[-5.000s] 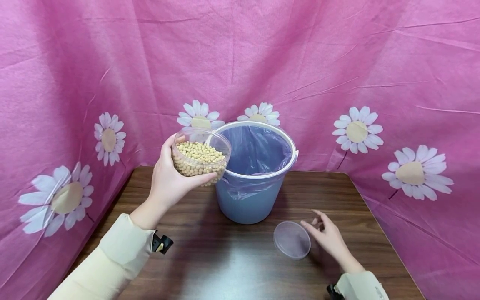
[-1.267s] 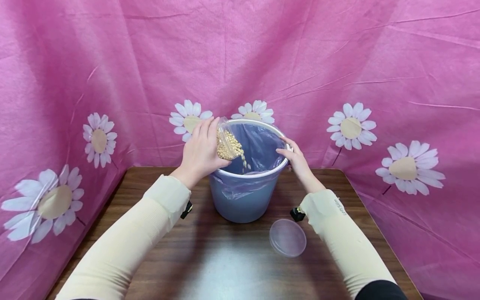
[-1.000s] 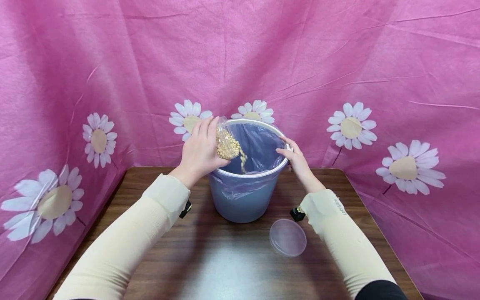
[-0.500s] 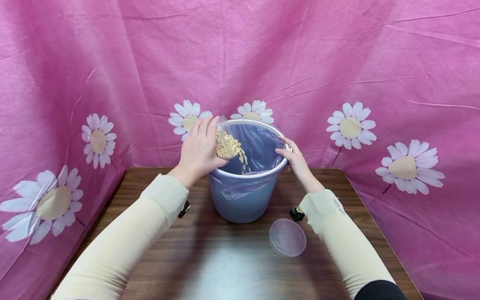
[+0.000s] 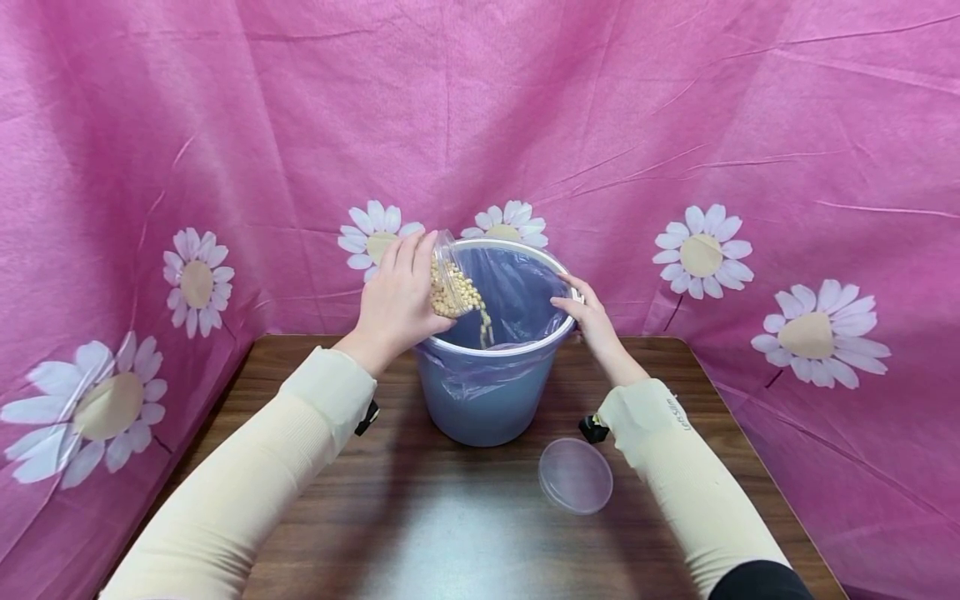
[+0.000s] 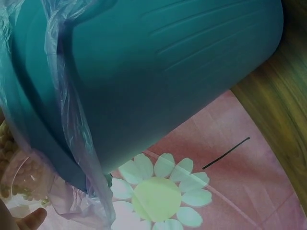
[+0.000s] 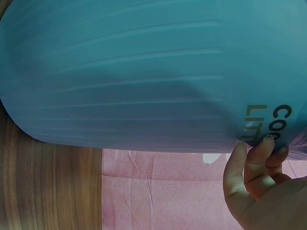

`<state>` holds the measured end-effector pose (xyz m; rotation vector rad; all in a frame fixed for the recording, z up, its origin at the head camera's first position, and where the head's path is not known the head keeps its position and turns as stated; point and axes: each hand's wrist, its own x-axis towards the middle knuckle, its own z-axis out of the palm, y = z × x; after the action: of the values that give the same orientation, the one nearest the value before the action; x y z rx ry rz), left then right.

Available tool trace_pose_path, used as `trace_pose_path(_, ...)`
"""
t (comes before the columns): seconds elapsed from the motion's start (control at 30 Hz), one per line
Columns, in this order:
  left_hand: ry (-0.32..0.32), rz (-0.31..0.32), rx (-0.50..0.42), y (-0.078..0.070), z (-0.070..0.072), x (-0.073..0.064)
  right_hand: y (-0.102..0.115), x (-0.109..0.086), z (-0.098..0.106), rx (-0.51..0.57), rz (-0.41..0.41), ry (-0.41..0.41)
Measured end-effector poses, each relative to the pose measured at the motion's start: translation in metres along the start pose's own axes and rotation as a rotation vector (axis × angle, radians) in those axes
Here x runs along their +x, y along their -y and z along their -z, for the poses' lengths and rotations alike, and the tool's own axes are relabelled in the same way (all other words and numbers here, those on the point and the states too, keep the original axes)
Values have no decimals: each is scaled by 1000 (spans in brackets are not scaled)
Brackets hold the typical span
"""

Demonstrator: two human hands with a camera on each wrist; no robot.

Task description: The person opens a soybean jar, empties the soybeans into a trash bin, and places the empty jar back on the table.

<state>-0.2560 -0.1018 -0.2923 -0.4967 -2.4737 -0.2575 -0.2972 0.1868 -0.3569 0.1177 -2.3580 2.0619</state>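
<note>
Two hands work apart at an upright blue bucket (image 5: pixel 483 404), and we see the left hand (image 5: pixel 397 296) curled round a clear tub (image 5: pixel 445 248), tipped sideways over the bucket's left rim. From its mouth pale beans (image 5: pixel 453 290) drop in a thin stream inside the plastic liner (image 5: pixel 517 279). We find the right hand (image 5: pixel 596 327) clamped on the right rim. Near the bucket's base, we notice a clear round lid (image 5: pixel 575 476) lying on the wooden table (image 5: pixel 330 525).
</note>
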Motion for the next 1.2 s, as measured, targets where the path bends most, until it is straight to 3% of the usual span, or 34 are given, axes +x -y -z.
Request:
trace_pose_path(0.6,-3,-15,21,1,4,2,2,-1,-1,7,-4,-14)
trace_pose_path(0.9,-6,-35,29,3,5,4,-1,-3,1,40,66,4)
trace_pose_path(1.2,-3,-44,40,3,5,5,2,0,0,-1,-9,-9)
